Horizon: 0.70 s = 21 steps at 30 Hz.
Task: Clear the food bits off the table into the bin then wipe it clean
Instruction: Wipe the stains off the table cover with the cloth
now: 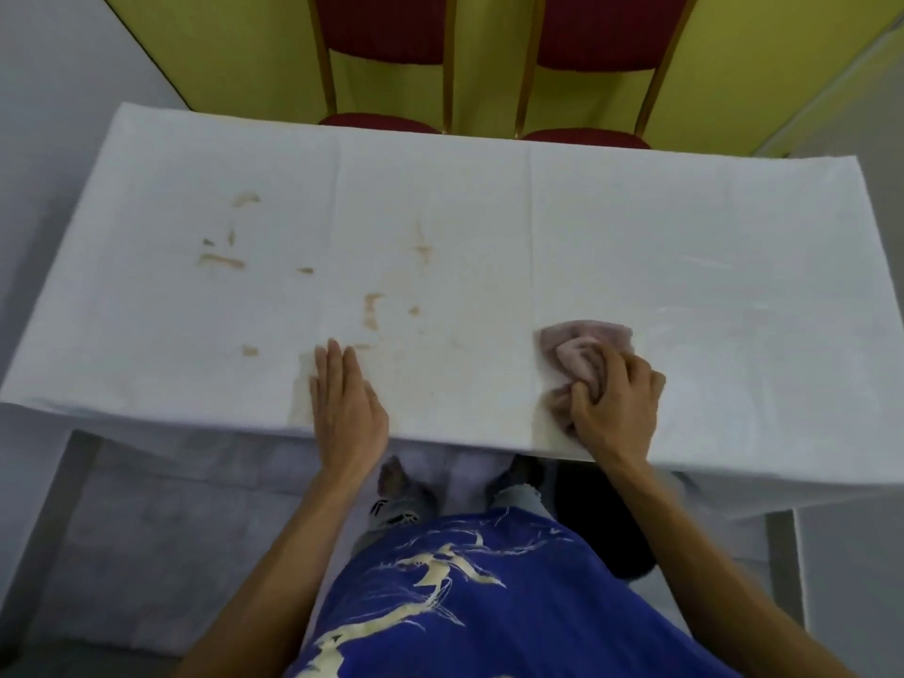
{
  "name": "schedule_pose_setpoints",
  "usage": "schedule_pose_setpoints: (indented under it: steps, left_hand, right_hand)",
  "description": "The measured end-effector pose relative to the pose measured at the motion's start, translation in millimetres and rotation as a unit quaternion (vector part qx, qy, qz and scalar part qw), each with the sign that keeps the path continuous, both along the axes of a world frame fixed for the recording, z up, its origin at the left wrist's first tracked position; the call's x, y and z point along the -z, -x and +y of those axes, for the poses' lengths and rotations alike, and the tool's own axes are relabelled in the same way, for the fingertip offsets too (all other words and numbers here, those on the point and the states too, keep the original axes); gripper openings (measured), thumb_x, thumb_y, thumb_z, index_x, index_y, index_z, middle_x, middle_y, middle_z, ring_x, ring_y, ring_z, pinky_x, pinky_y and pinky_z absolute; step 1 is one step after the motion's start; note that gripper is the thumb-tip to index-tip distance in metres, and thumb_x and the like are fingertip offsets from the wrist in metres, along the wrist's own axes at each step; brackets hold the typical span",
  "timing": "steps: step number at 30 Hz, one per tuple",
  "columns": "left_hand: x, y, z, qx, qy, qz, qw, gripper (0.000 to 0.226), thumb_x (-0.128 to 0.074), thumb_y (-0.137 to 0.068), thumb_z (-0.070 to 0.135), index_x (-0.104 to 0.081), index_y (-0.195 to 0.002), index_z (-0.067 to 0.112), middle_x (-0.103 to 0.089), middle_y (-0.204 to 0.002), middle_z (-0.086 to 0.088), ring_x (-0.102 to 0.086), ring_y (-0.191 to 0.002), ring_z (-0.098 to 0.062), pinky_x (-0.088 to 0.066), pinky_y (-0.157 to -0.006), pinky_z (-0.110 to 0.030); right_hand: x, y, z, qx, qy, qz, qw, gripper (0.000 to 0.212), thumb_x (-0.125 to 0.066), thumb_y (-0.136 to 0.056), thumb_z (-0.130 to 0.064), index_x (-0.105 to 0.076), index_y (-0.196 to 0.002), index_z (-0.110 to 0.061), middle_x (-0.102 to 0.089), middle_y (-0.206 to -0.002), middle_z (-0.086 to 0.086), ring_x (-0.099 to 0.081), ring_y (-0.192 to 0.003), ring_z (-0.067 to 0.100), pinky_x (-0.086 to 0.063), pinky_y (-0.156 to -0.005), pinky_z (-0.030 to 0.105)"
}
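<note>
A table under a white cloth (pixel 636 227) fills the view. Brown smears (pixel 222 260) and streaks (pixel 372 310) mark its left and middle parts. My right hand (pixel 614 403) grips a crumpled pinkish rag (pixel 584 347) near the front edge, right of centre, pressing it onto the cloth. My left hand (pixel 345 403) lies flat on the cloth at the front edge, fingers straight and together, just below a faint stain. No bin is in view.
Two red chairs with gold frames, the left chair (pixel 386 36) and the right chair (pixel 606 36), stand behind the far edge against a yellow wall. A dark object (pixel 601 521) sits on the floor under the table by my feet.
</note>
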State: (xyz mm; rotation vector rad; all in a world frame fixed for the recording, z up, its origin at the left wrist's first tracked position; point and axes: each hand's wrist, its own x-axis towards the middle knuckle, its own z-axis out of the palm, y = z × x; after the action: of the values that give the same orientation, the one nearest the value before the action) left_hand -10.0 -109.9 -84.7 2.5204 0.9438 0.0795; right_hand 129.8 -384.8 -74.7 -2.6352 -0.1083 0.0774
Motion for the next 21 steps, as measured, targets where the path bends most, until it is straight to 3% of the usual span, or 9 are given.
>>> schedule_pose_setpoints:
  steps: [5,11,14,17,21]
  left_hand:
    - [5,26,45,-0.030,-0.003,-0.006,1.000,0.053,-0.033,-0.104,0.007,-0.020,-0.155,-0.003,-0.010,-0.165,-0.016,-0.003,-0.154,-0.028,0.004,-0.124,-0.037]
    - [24,48,58,0.049,-0.011,0.004,0.999,0.056,-0.038,-0.101,0.005,-0.022,-0.154,-0.004,-0.013,-0.164,-0.019,-0.008,-0.154,-0.031,-0.008,-0.125,-0.048]
    - [30,55,61,0.077,-0.028,0.012,0.997,0.058,-0.028,-0.101,0.013,-0.017,-0.155,-0.004,-0.009,-0.165,-0.020,-0.005,-0.154,-0.031,-0.011,-0.124,-0.050]
    - [31,58,62,0.089,-0.039,0.005,0.995,0.059,-0.024,-0.101,0.018,-0.016,-0.155,-0.003,-0.008,-0.166,-0.018,-0.004,-0.155,-0.029,-0.011,-0.124,-0.049]
    - [33,59,62,0.088,-0.046,-0.001,0.995,0.057,-0.021,-0.105,0.024,-0.017,-0.156,-0.002,-0.008,-0.166,-0.017,-0.003,-0.155,-0.028,-0.011,-0.125,-0.048]
  right_hand:
    - [-4,25,68,0.029,-0.031,0.023,0.999,0.050,-0.063,-0.079,-0.023,-0.047,-0.126,-0.014,-0.042,-0.133,0.013,-0.038,-0.119,0.033,-0.048,-0.090,0.051]
    - [0,84,177,-0.087,-0.030,0.011,0.996,0.055,-0.066,-0.073,-0.019,-0.046,-0.123,-0.010,-0.049,-0.126,0.021,-0.047,-0.111,0.039,-0.049,-0.091,0.053]
    - [-3,111,219,-0.171,-0.012,-0.014,0.985,0.049,-0.058,-0.071,-0.020,-0.055,-0.119,-0.007,-0.056,-0.114,0.017,-0.051,-0.098,0.035,-0.051,-0.078,0.046]
    - [-3,106,217,-0.230,0.011,-0.021,0.973,0.050,-0.047,-0.073,-0.025,-0.059,-0.120,-0.009,-0.058,-0.113,0.015,-0.051,-0.092,0.031,-0.049,-0.073,0.043]
    - [-1,71,167,-0.210,0.047,-0.039,0.976,0.053,-0.055,-0.073,-0.023,-0.058,-0.126,-0.017,-0.059,-0.118,0.014,-0.049,-0.094,0.032,-0.046,-0.077,0.046]
